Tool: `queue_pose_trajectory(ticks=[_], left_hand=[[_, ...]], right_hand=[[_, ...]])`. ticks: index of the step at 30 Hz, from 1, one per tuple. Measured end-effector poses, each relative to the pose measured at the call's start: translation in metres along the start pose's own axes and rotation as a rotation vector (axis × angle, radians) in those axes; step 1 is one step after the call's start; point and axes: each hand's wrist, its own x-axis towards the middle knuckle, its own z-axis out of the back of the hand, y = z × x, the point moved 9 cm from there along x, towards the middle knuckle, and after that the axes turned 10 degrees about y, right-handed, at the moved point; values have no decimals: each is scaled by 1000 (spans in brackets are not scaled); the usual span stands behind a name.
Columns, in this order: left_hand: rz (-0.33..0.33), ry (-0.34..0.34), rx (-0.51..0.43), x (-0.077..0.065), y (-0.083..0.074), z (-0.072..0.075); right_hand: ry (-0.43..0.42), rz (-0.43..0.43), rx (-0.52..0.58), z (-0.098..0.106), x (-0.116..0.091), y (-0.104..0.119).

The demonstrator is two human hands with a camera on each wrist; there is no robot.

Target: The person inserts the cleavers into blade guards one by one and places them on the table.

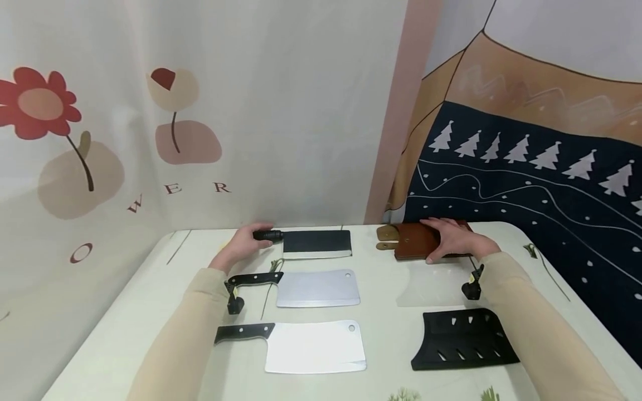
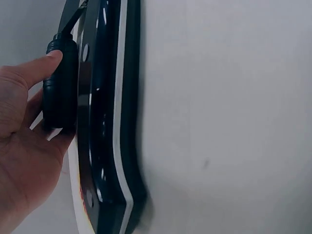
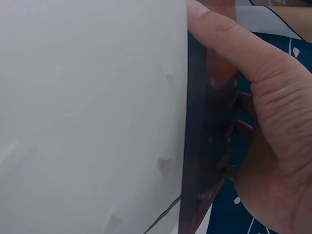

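At the far side of the table, my left hand (image 1: 244, 245) holds the black handle of a cleaver with a dark blade (image 1: 317, 241). In the left wrist view the thumb presses one side of that handle (image 2: 61, 87), with fingers behind it. To the right, my right hand (image 1: 453, 238) grips a brown leather knife sheath (image 1: 415, 240) with two strap tabs pointing left. The right wrist view shows the thumb over the sheath's edge (image 3: 219, 73) and fingers on the far side. The dark-bladed cleaver lies apart from the sheath, its blade pointing right.
Nearer lie a silver cleaver (image 1: 318, 288) and a larger cleaver (image 1: 316, 348), both black-handled. On the right are a translucent blade cover (image 1: 426, 287) and a black slotted blade guard (image 1: 461, 342). A white curtain (image 1: 301, 111) and dark tree-patterned cloth (image 1: 511, 178) hang behind the table (image 1: 381, 334).
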Motion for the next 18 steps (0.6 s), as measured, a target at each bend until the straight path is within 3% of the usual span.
queue_pose_trajectory(ticks=[8, 18], left_hand=[[8, 25, -77, 4, 8, 0], [2, 73, -90, 8, 7, -3]], right_hand=[[56, -7, 24, -2, 3, -1], [82, -16, -15, -1, 8, -5]])
